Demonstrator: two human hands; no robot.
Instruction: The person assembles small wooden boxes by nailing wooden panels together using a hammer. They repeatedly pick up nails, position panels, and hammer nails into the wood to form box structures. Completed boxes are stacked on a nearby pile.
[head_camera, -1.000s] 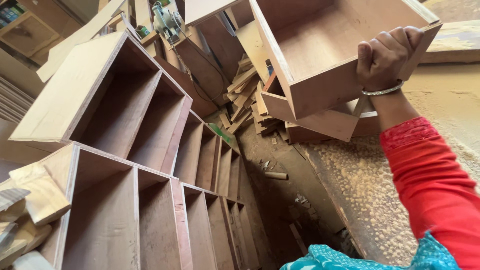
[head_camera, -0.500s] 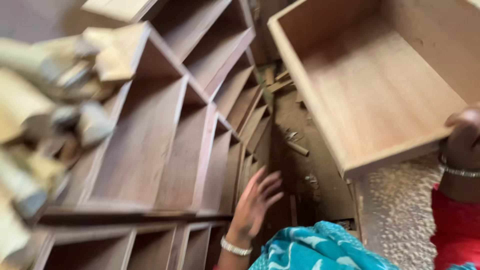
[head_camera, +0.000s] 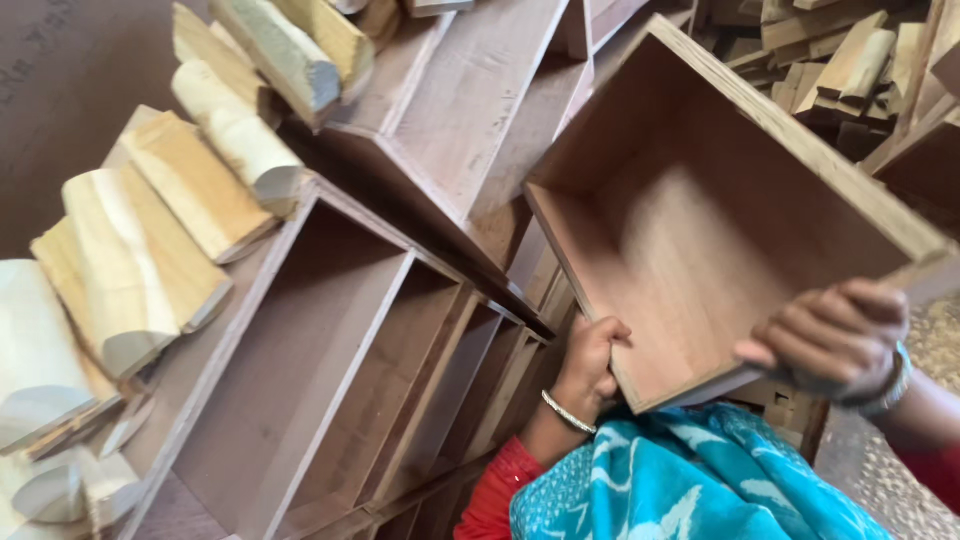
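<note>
**Open wooden box carried in two hands above the shelf units**

The open wooden box (head_camera: 720, 220) is up in the air at the right, tilted so its hollow faces the camera, above the divided wooden shelf units (head_camera: 360, 370) lying below. To handle it well, I judge both grips should stay on the near edge with the box level enough not to swing into the shelf frames or the sawn wood offcuts (head_camera: 170, 240) stacked at the left.

The left hand (head_camera: 592, 362) is clenched around the box's lower near corner, fingers wrapped over the edge. The right hand (head_camera: 830, 338) is curled over the near right edge, fingers bent down onto the board, grasping it. A blue patterned cloth (head_camera: 690, 480) shows beneath the box.
</note>
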